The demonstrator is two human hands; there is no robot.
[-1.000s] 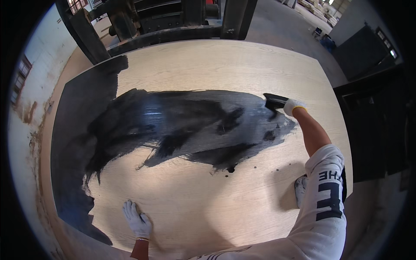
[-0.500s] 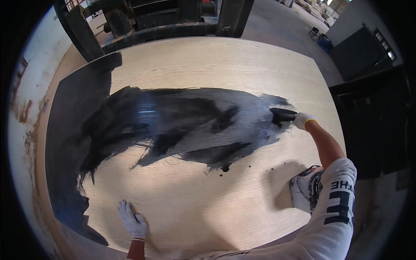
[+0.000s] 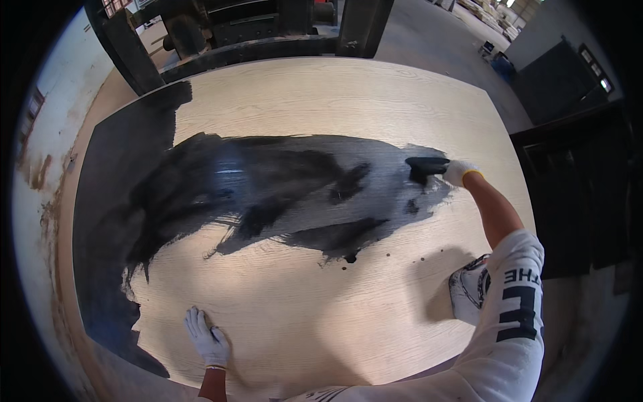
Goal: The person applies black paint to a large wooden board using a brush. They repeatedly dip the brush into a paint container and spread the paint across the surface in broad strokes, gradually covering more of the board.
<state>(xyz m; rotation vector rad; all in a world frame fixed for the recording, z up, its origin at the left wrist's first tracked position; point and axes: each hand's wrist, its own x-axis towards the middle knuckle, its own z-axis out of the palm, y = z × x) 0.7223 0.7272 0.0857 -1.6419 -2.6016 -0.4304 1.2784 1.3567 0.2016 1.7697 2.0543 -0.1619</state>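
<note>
Black-coated brush [image 3: 427, 163] sat at the right end of the black paint patch [image 3: 281, 171] on the wood-grain board [image 3: 288, 321], long axis roughly left-right, extending leftward from the gloved right hand [image 3: 461, 173] — the nearer one — whose fingers were closed around its near end, exact grip hidden. Gloved left hand [image 3: 207, 340] lay well apart, palm down on unpainted board, fingers slightly spread, nothing visible in it. Paint-smeared white container [image 3: 465, 289] stood beside the right sleeve [image 3: 514, 301] — partly covered.
</note>
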